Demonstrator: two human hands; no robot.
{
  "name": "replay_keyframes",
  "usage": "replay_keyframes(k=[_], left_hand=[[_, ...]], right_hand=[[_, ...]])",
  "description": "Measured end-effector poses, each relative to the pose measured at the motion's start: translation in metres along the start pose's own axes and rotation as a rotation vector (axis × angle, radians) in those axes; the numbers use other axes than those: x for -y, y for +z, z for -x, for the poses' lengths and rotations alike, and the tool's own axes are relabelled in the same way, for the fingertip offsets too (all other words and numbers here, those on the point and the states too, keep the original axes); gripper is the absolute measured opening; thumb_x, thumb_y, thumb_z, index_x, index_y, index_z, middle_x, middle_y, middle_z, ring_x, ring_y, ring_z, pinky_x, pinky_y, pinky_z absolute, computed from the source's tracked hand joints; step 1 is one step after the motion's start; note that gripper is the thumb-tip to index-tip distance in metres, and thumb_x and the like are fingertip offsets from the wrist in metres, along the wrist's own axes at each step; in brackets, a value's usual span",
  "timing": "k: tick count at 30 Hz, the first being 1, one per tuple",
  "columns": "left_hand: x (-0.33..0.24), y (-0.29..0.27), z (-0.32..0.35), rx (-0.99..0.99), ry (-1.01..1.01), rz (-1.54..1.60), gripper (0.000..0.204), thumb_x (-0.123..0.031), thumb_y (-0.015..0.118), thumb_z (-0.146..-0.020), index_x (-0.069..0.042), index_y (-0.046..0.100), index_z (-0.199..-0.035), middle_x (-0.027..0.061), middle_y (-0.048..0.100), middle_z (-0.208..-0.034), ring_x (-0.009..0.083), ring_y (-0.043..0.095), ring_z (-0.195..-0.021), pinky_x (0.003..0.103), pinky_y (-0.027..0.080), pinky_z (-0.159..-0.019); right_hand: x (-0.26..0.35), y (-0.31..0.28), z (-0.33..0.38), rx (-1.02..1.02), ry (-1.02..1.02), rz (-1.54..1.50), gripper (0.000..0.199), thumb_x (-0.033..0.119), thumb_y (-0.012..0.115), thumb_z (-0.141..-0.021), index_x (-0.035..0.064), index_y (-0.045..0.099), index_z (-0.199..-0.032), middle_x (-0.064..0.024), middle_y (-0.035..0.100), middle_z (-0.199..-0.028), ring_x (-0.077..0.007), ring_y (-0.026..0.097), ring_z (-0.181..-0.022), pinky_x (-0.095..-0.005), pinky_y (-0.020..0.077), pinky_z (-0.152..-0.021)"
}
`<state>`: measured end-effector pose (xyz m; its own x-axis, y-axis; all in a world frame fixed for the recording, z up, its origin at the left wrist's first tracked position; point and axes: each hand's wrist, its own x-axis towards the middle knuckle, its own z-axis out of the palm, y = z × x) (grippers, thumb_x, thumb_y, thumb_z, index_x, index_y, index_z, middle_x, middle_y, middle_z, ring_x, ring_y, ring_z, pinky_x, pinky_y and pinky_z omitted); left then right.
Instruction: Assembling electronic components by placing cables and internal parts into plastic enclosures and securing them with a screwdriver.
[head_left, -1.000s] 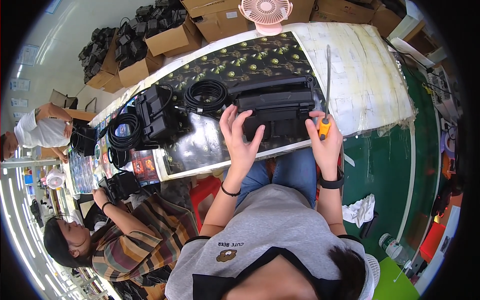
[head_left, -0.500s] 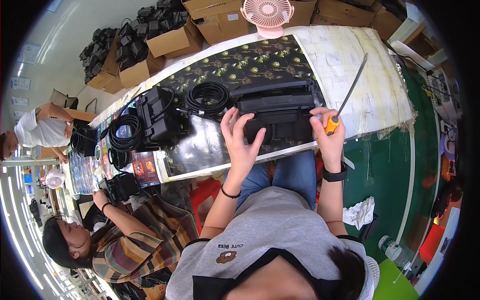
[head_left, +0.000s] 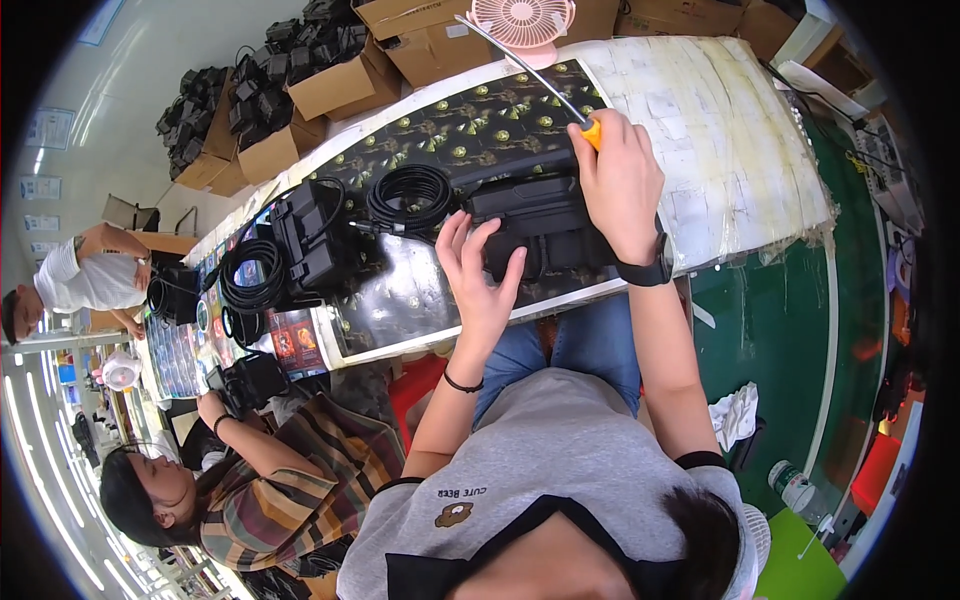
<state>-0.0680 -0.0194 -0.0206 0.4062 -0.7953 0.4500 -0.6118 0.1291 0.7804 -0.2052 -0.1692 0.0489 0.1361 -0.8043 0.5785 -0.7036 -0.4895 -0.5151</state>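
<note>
The tabletop (head_left: 720,150), seen in the head view, is pale and scuffed, partly covered by a glossy dark printed sheet (head_left: 400,300). A pink fan (head_left: 520,25) stands at the far edge; open cardboard boxes (head_left: 345,90) lie beyond it. The floor (head_left: 765,335) at right is green. A co-worker in a striped shirt (head_left: 300,485) sits at left, and a person in a white shirt (head_left: 90,272) stands farther off. A black case (head_left: 560,245) lies on the near part of the sheet, between the two hands; a coiled black cable (head_left: 410,198) and a second black case (head_left: 313,230) lie to its left. The left hand (head_left: 480,290) is at the case's left end, fingers spread, thumb apart from index; contact pressure cannot be told. The right hand (head_left: 625,190) is above the case's right end, fingers closed around the orange handle of a screwdriver (head_left: 592,134), shaft directed up and left toward the fan. Whether this hand touches the case cannot be told.
</note>
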Motion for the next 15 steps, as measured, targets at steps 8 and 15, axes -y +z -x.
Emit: replay_keyframes(k=[8, 15], left_hand=[[-0.023, -0.035, -0.042, -0.025, 0.325, -0.461, 0.017, -0.016, 0.073, -0.083, -0.012, 0.07, -0.099, 0.0103, 0.055, -0.124, 0.0338, 0.053, -0.119, 0.042, 0.041, -0.1], [-0.021, 0.012, -0.108, 0.15, 0.301, -0.547, 0.018, -0.023, 0.056, -0.096, -0.014, 0.069, -0.104, 0.0062, 0.067, -0.09, 0.0262, 0.064, -0.089, 0.041, 0.045, -0.089]], right_hand=[[-0.004, 0.007, 0.023, -0.047, -0.134, -0.003, 0.021, 0.021, 0.07, -0.089, 0.0074, 0.057, -0.1, -0.0092, 0.065, -0.089, -0.0298, 0.063, -0.082, -0.0396, 0.0507, -0.068], [-0.014, 0.022, 0.011, -0.107, -0.151, 0.046, 0.021, 0.021, 0.069, -0.089, 0.008, 0.057, -0.099, -0.0086, 0.065, -0.082, -0.0289, 0.065, -0.074, -0.0391, 0.0506, -0.064]])
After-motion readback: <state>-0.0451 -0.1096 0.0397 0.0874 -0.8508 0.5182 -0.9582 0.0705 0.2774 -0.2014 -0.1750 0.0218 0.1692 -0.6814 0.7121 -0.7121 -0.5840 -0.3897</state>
